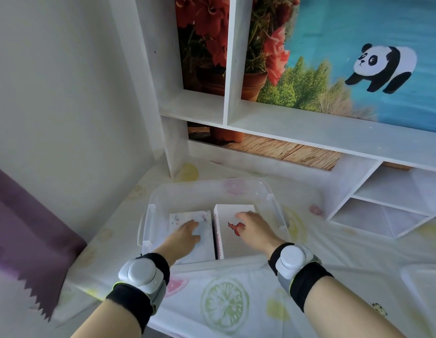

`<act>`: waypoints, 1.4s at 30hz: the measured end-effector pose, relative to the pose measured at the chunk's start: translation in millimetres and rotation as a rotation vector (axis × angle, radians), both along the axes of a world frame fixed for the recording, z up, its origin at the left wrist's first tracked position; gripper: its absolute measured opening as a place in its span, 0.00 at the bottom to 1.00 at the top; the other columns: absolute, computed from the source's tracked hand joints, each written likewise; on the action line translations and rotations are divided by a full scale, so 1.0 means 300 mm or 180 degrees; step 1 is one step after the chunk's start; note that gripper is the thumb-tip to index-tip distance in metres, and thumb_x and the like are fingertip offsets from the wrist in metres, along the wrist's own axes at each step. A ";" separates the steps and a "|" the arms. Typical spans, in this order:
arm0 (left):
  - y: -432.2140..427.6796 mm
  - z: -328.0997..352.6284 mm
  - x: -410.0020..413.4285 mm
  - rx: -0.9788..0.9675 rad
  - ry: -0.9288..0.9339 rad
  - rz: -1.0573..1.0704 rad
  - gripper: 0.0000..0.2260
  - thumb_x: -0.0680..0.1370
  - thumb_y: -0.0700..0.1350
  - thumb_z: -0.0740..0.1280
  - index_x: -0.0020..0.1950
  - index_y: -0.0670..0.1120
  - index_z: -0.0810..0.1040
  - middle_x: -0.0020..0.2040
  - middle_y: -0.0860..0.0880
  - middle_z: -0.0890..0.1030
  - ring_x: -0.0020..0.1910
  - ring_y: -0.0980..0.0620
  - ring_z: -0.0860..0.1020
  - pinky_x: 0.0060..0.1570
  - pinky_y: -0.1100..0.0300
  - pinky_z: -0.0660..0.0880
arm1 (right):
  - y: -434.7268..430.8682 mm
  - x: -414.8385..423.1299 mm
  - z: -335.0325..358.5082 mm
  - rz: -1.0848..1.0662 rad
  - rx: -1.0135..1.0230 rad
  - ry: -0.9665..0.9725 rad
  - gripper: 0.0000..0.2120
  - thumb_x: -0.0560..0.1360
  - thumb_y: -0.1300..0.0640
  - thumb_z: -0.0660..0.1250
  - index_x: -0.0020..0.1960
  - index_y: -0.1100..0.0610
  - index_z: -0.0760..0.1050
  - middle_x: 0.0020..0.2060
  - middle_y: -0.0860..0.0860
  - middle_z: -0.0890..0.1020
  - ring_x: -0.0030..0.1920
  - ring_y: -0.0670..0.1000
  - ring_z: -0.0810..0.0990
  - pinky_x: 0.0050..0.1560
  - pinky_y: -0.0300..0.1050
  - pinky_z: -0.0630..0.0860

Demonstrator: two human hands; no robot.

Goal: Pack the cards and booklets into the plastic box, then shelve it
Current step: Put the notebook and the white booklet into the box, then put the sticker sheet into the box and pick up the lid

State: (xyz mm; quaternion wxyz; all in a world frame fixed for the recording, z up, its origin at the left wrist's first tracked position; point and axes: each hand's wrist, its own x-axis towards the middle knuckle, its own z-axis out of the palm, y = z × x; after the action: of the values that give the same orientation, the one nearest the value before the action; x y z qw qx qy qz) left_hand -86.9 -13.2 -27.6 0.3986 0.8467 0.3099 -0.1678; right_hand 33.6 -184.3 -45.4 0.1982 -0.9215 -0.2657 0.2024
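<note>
A clear plastic box (163,198) stands on the table near its left edge. Two stacks lie side by side in it. The left one is a pale floral booklet (202,247); my left hand (185,236) rests flat on top of it. The right one is a white booklet (232,242) with a red figure and a red-striped edge; my right hand (254,228) presses flat on it with fingers spread. Both hands are inside the box and grip nothing.
A white shelf unit (297,126) with open compartments rises behind the box, backed by a flower-and-panda picture. A low cubby (382,211) sits at the right. The fruit-print tablecloth (224,303) covers the table. A clear lid's corner (424,286) shows at the right; purple cloth (24,240) hangs left.
</note>
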 end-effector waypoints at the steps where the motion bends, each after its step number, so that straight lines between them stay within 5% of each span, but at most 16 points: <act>1: -0.006 -0.003 0.003 -0.0025 0.0116 -0.0188 0.21 0.81 0.41 0.58 0.74 0.41 0.65 0.75 0.43 0.65 0.73 0.45 0.65 0.68 0.59 0.62 | -0.002 -0.005 -0.007 0.0113 -0.0124 0.0277 0.15 0.75 0.61 0.56 0.60 0.58 0.75 0.56 0.54 0.80 0.57 0.58 0.77 0.54 0.47 0.75; 4: -0.008 -0.019 0.006 0.0122 0.0450 -0.0495 0.19 0.81 0.43 0.59 0.72 0.40 0.67 0.72 0.42 0.69 0.70 0.44 0.69 0.64 0.59 0.65 | -0.005 -0.008 -0.019 0.0510 -0.0512 0.0615 0.16 0.76 0.65 0.52 0.56 0.60 0.76 0.58 0.49 0.78 0.49 0.55 0.76 0.49 0.45 0.71; 9: -0.011 -0.006 0.022 0.0227 0.0424 -0.0348 0.18 0.80 0.39 0.58 0.70 0.38 0.68 0.70 0.39 0.72 0.65 0.43 0.72 0.50 0.62 0.67 | -0.004 -0.002 0.009 0.0362 -0.0343 0.0589 0.14 0.76 0.65 0.53 0.34 0.54 0.67 0.39 0.44 0.74 0.40 0.53 0.71 0.37 0.42 0.65; 11: -0.047 0.040 0.035 0.0221 0.0149 -0.0188 0.19 0.80 0.39 0.57 0.72 0.39 0.67 0.69 0.39 0.72 0.58 0.44 0.73 0.47 0.61 0.67 | -0.035 -0.009 0.040 0.0035 0.0276 0.0560 0.13 0.78 0.62 0.54 0.38 0.54 0.73 0.36 0.50 0.76 0.38 0.52 0.74 0.36 0.42 0.66; 14: -0.129 0.116 0.062 0.0291 -0.0585 -0.0020 0.15 0.81 0.41 0.57 0.67 0.46 0.71 0.63 0.42 0.75 0.58 0.43 0.74 0.52 0.59 0.65 | -0.121 -0.036 0.115 -0.0412 0.1485 0.0697 0.13 0.80 0.63 0.57 0.58 0.57 0.78 0.48 0.49 0.82 0.45 0.40 0.81 0.47 0.30 0.76; 17: -0.276 0.202 0.118 -0.0080 -0.1368 0.0087 0.16 0.80 0.43 0.60 0.68 0.46 0.73 0.64 0.47 0.76 0.61 0.47 0.76 0.54 0.64 0.68 | -0.268 -0.017 0.174 -0.0749 0.2371 0.0126 0.13 0.79 0.68 0.58 0.54 0.58 0.80 0.49 0.51 0.85 0.47 0.45 0.85 0.52 0.40 0.80; 21: -0.473 0.281 0.171 -0.0816 -0.1876 -0.0340 0.13 0.80 0.42 0.61 0.64 0.45 0.77 0.58 0.51 0.80 0.48 0.62 0.78 0.44 0.76 0.70 | -0.496 0.077 0.149 -0.1604 0.2761 0.0067 0.16 0.77 0.70 0.59 0.48 0.50 0.77 0.50 0.53 0.84 0.47 0.54 0.84 0.51 0.46 0.79; 23: -0.591 0.282 0.197 -0.0977 -0.1731 -0.0853 0.12 0.80 0.43 0.63 0.61 0.44 0.79 0.54 0.53 0.81 0.48 0.63 0.77 0.46 0.80 0.69 | -0.640 0.104 0.086 -0.2037 0.2384 0.0263 0.15 0.75 0.68 0.61 0.52 0.49 0.75 0.56 0.54 0.81 0.53 0.56 0.81 0.53 0.48 0.75; 25: -0.697 0.242 0.213 -0.1119 -0.1330 -0.1261 0.13 0.80 0.47 0.64 0.62 0.44 0.78 0.56 0.51 0.81 0.54 0.56 0.79 0.56 0.73 0.71 | -0.775 0.106 0.001 -0.2318 0.1472 0.0472 0.17 0.76 0.62 0.63 0.64 0.53 0.71 0.65 0.56 0.76 0.59 0.56 0.77 0.59 0.49 0.72; 28: -0.828 0.117 0.225 -0.1122 -0.0580 -0.1322 0.17 0.78 0.51 0.65 0.63 0.44 0.76 0.61 0.46 0.79 0.60 0.47 0.78 0.63 0.55 0.73 | -0.948 0.065 -0.096 -0.2197 0.0161 0.0780 0.32 0.74 0.50 0.67 0.74 0.57 0.61 0.70 0.57 0.70 0.68 0.60 0.70 0.68 0.53 0.67; 30: -0.894 0.020 0.219 -0.0876 -0.0188 -0.1373 0.21 0.78 0.53 0.65 0.68 0.45 0.72 0.64 0.46 0.74 0.59 0.47 0.76 0.60 0.56 0.72 | -1.035 0.033 -0.144 -0.2152 -0.0341 0.0931 0.41 0.69 0.41 0.70 0.75 0.55 0.58 0.72 0.57 0.68 0.71 0.60 0.67 0.69 0.53 0.65; 33: -0.926 -0.101 0.192 -0.0625 0.0247 -0.1175 0.30 0.78 0.53 0.64 0.75 0.44 0.60 0.73 0.43 0.64 0.63 0.44 0.74 0.54 0.58 0.72 | -1.102 -0.010 -0.207 -0.2088 -0.0636 0.1189 0.52 0.64 0.33 0.69 0.78 0.53 0.51 0.76 0.56 0.60 0.76 0.60 0.59 0.72 0.55 0.61; 37: -0.976 -0.193 0.179 -0.0915 0.0425 -0.0561 0.37 0.76 0.52 0.68 0.77 0.41 0.53 0.74 0.41 0.64 0.67 0.44 0.72 0.56 0.58 0.72 | -1.157 -0.026 -0.221 -0.2210 -0.0730 0.1033 0.52 0.64 0.34 0.70 0.78 0.49 0.47 0.77 0.56 0.54 0.76 0.62 0.55 0.73 0.57 0.58; 40: -0.992 -0.232 0.173 -0.1288 0.0478 -0.0135 0.41 0.71 0.54 0.71 0.76 0.40 0.54 0.70 0.41 0.68 0.64 0.43 0.72 0.58 0.55 0.72 | -1.162 -0.019 -0.219 -0.2340 -0.0552 0.1099 0.51 0.64 0.37 0.71 0.78 0.50 0.49 0.76 0.56 0.59 0.73 0.63 0.60 0.71 0.57 0.62; 42: -1.000 -0.250 0.174 -0.1399 0.0485 0.0102 0.40 0.68 0.54 0.73 0.73 0.40 0.58 0.60 0.42 0.72 0.53 0.44 0.74 0.50 0.54 0.74 | -1.171 -0.010 -0.208 -0.2346 -0.0524 0.1110 0.49 0.65 0.38 0.71 0.77 0.51 0.51 0.74 0.56 0.62 0.72 0.63 0.61 0.69 0.57 0.64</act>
State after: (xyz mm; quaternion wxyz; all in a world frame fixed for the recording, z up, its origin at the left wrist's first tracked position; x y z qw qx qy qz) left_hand -34.8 -313.2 -102.5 0.5514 0.7195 0.3085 -0.2884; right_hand 30.5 -535.5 -107.6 0.2250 -0.9196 0.1366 0.2916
